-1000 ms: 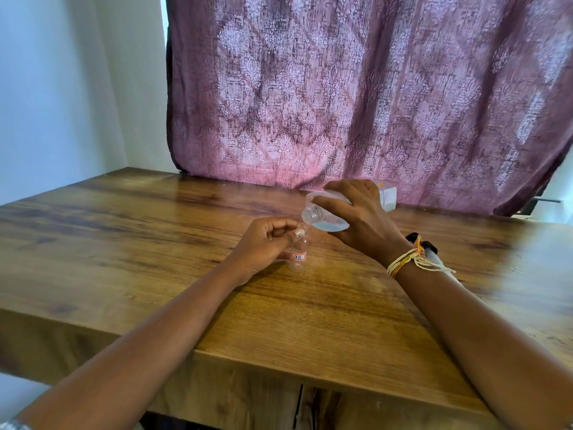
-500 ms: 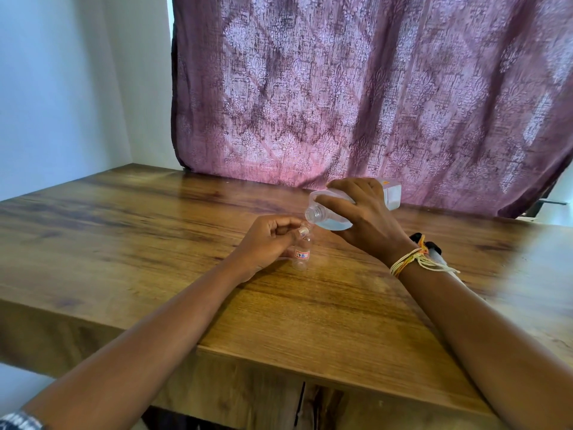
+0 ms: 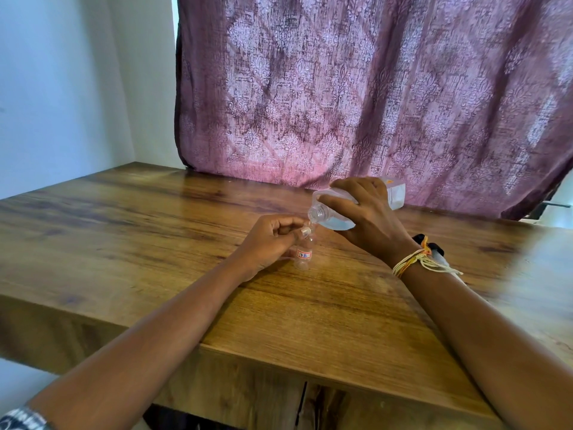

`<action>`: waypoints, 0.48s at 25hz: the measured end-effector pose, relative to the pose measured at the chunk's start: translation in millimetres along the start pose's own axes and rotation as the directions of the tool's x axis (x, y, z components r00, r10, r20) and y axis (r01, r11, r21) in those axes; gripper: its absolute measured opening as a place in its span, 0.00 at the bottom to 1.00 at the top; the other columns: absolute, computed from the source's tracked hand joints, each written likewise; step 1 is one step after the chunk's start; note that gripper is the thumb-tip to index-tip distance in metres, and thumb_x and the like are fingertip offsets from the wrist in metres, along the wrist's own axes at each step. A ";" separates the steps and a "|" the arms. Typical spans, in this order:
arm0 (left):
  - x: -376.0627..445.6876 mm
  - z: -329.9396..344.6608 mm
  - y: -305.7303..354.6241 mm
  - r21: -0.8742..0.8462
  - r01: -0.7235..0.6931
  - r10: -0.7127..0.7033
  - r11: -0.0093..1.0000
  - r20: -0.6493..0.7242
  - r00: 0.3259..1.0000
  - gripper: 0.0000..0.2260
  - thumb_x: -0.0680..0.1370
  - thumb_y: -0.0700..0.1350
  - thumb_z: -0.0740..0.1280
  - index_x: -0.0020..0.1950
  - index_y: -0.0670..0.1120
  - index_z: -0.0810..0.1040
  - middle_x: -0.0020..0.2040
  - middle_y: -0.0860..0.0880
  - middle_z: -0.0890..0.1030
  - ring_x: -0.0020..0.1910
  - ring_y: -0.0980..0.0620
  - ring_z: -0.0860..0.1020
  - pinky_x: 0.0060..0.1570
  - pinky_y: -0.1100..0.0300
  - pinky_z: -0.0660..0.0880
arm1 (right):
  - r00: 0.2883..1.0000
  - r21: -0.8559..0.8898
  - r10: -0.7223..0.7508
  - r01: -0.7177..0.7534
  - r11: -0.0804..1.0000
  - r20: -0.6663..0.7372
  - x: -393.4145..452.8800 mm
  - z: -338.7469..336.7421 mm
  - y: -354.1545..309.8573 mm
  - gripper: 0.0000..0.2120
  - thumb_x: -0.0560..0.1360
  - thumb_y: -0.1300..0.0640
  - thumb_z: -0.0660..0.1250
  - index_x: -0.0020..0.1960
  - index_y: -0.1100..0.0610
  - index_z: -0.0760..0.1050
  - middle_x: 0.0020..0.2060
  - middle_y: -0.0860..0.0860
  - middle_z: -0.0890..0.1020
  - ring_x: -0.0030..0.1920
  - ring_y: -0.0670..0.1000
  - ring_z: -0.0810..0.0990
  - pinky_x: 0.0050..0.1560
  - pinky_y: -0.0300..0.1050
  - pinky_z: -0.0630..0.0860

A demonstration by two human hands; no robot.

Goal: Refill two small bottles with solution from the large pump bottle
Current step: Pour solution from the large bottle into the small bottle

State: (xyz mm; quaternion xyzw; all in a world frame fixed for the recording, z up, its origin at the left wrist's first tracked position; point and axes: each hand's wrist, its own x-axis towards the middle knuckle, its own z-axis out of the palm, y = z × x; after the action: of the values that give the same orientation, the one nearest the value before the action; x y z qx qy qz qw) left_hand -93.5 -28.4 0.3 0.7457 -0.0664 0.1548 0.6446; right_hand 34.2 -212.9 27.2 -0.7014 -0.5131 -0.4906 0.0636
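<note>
Tilting almost flat at centre right of the head view, the large bottle (image 3: 335, 220) is clear plastic with squared shoulders, a threaded open neck and pale bluish liquid pooled along its lower side. The right hand (image 3: 369, 218) wraps over its body from above, fingers curled round it in a full grip, wrist crossed by a bundle of yellow and orange threads (image 3: 415, 259). The bottle's mouth sits just above and touching or nearly touching the top of the small bottle (image 3: 304, 251), a slim clear vial standing upright on the tabletop (image 3: 155, 243) near frame centre, with a white label edged in red. The left hand (image 3: 269, 240) pinches this vial near its neck, thumb and fingers curled close round it, forearm reaching in from lower left. The tabletop is thick wood with strong brown grain and a glossy finish. Behind it hangs a mauve curtain (image 3: 341, 88) of coarse woven cloth with a pale damask pattern. A dark object (image 3: 434, 246) lies partly hidden behind the right wrist.
</note>
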 end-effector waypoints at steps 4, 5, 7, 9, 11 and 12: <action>1.5 -0.4 -2.5 -0.008 0.008 -0.008 1.000 0.004 1.000 0.12 0.78 0.36 0.66 0.60 0.38 0.79 0.49 0.44 0.84 0.41 0.57 0.84 0.39 0.61 0.82 | 1.000 -0.006 -0.007 0.007 1.000 0.000 0.4 -0.6 -0.5 0.20 0.73 0.52 0.71 0.63 0.48 0.70 0.58 0.58 0.79 0.56 0.62 0.77 0.56 0.64 0.71; 1.9 -0.5 -3.0 -0.007 0.008 -0.008 1.000 0.004 1.000 0.11 0.78 0.36 0.66 0.60 0.38 0.79 0.48 0.44 0.84 0.42 0.57 0.84 0.39 0.61 0.82 | 1.000 -0.006 -0.008 0.008 1.000 -0.002 0.4 -0.7 -0.3 0.20 0.73 0.52 0.71 0.63 0.48 0.70 0.58 0.58 0.79 0.56 0.62 0.77 0.56 0.63 0.71; 2.7 -0.7 -4.0 0.002 0.006 -0.006 1.000 0.002 1.000 0.11 0.77 0.36 0.67 0.60 0.39 0.79 0.50 0.42 0.84 0.43 0.55 0.84 0.40 0.59 0.82 | 1.000 -0.008 -0.007 0.007 1.000 -0.002 0.5 -1.1 0.3 0.20 0.73 0.52 0.71 0.63 0.48 0.70 0.58 0.58 0.79 0.56 0.62 0.77 0.56 0.63 0.71; 2.9 -0.9 -4.2 0.006 0.008 -0.008 1.000 0.001 1.000 0.12 0.77 0.37 0.67 0.60 0.39 0.79 0.51 0.42 0.84 0.44 0.55 0.84 0.41 0.60 0.82 | 1.000 -0.012 -0.008 0.008 1.000 -0.002 0.3 -1.3 0.2 0.20 0.73 0.53 0.71 0.63 0.48 0.70 0.58 0.58 0.79 0.56 0.62 0.77 0.55 0.64 0.71; 2.6 -1.5 -4.0 0.004 0.011 -0.011 1.000 0.003 1.000 0.12 0.77 0.37 0.67 0.60 0.40 0.79 0.52 0.42 0.85 0.45 0.54 0.84 0.41 0.60 0.82 | 1.000 -0.014 -0.007 0.007 1.000 -0.001 0.5 -1.7 0.1 0.21 0.72 0.53 0.71 0.63 0.49 0.70 0.58 0.58 0.79 0.56 0.62 0.77 0.55 0.64 0.71; 2.5 -1.8 -4.2 -0.003 0.010 -0.010 1.000 0.003 1.000 0.11 0.77 0.37 0.67 0.59 0.41 0.80 0.51 0.43 0.85 0.47 0.53 0.84 0.42 0.59 0.82 | 1.000 -0.014 -0.007 0.007 1.000 0.000 0.7 -1.9 0.2 0.21 0.72 0.54 0.72 0.63 0.48 0.70 0.58 0.58 0.79 0.56 0.62 0.77 0.55 0.64 0.71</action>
State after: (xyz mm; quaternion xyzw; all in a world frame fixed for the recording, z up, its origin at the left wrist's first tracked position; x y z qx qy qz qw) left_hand -90.2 -25.7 -2.7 0.7455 -0.0639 0.1501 0.6463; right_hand 33.2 -213.7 28.8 -0.7000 -0.5121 -0.4944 0.0572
